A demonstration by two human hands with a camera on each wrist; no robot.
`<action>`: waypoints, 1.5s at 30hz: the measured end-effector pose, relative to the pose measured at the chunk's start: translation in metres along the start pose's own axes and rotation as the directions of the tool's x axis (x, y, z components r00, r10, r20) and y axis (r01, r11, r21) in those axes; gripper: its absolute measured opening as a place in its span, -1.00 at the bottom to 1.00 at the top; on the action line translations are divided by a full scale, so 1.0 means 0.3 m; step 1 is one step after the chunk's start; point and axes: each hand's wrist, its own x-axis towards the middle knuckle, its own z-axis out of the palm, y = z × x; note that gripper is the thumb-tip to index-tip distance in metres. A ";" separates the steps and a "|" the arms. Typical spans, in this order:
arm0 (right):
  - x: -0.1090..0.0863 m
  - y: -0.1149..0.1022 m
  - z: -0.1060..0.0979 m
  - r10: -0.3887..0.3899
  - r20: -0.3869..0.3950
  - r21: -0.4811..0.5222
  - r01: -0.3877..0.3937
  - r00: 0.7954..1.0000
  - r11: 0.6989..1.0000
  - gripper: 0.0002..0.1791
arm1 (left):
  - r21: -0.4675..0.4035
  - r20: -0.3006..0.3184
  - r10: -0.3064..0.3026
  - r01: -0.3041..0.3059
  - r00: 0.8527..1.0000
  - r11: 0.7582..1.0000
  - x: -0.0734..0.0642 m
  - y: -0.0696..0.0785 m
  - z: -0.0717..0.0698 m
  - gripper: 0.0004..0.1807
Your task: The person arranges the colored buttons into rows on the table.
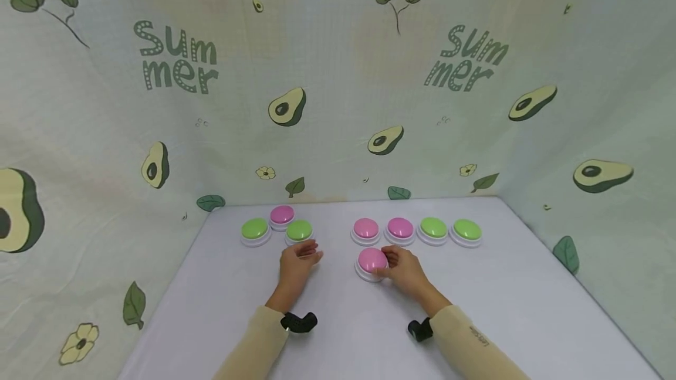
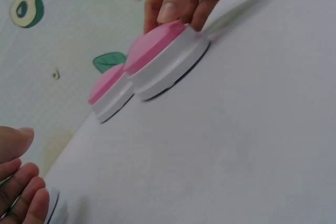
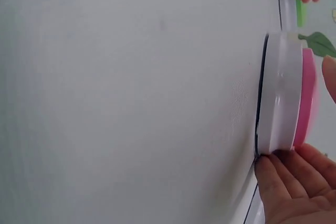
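A pink push button (image 1: 372, 260) with a round white base is at the middle of the table, in front of the others. My right hand (image 1: 405, 272) holds it by its right side, fingers against the base (image 3: 281, 95) and thumb at the near edge of the dome. In the left wrist view that thumb lies by the pink dome (image 2: 155, 48). My left hand (image 1: 297, 267) has loosely bent fingers and holds nothing. It is just in front of a green button (image 1: 299, 230); whether it touches that button I cannot tell.
On the left stand another green button (image 1: 254, 228) and a darker pink one (image 1: 282, 214). A row behind the right hand has a pink button (image 1: 366, 228), a darker pink one (image 1: 400, 228) and two green ones (image 1: 433, 227). Patterned cloth (image 1: 338, 75) hangs around the white table (image 1: 338, 333).
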 end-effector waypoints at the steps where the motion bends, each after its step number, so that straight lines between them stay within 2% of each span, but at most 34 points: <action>1: 0.002 -0.005 0.000 -0.009 -0.010 -0.022 0.009 1.000 1.000 -0.32 | 0.004 -0.037 0.018 -0.017 0.999 1.000 0.013 0.002 -0.020 -0.57; 4: 0.007 -0.029 0.010 -0.003 -0.054 -0.051 0.000 0.999 0.999 -0.34 | 0.044 -0.123 0.060 -0.055 0.991 0.998 0.051 0.009 -0.072 -0.55; 7: 0.009 -0.062 0.030 -0.020 -0.110 -0.035 0.017 0.994 0.999 -0.40 | 0.106 -0.153 0.088 -0.072 0.984 0.992 0.089 0.010 -0.111 -0.49; 12: 0.020 -0.121 0.096 -0.082 -0.152 -0.025 0.079 0.985 0.997 -0.41 | 0.179 -0.095 0.073 -0.056 0.993 0.982 0.137 -0.002 -0.151 -0.34; 16: 0.029 -0.161 0.166 -0.140 -0.111 -0.057 0.134 0.984 0.989 -0.40 | 0.231 -0.034 0.032 -0.024 0.999 0.973 0.157 -0.027 -0.166 -0.28; 18: 0.034 -0.179 0.199 -0.145 -0.074 -0.049 0.141 0.987 0.989 -0.40 | 0.246 -0.002 0.009 -0.008 1.000 0.969 0.164 -0.038 -0.172 -0.25; 20: 0.042 -0.192 0.230 -0.137 -0.032 -0.032 0.136 0.990 0.990 -0.38 | 0.256 0.025 -0.015 0.008 1.000 0.967 0.169 -0.047 -0.174 -0.23; 24: 0.058 -0.209 0.281 -0.107 0.028 -0.013 0.108 0.994 0.994 -0.37 | 0.294 0.053 -0.027 0.010 0.998 0.956 0.185 -0.049 -0.162 -0.20; 31: 0.080 -0.231 0.337 -0.080 0.095 -0.029 0.083 0.992 0.996 -0.32 | 0.332 0.053 -0.020 0.001 0.998 0.943 0.217 -0.058 -0.148 -0.21; 40: 0.083 -0.234 0.360 -0.067 0.115 -0.020 0.069 0.991 0.997 -0.30 | 0.368 0.113 -0.001 -0.041 0.994 0.929 0.227 -0.053 -0.148 -0.19; 45: 0.100 -0.226 0.371 -0.048 0.115 -0.027 0.051 0.992 0.998 -0.27 | 0.391 0.156 -0.049 -0.016 0.987 0.920 0.227 -0.058 -0.155 -0.17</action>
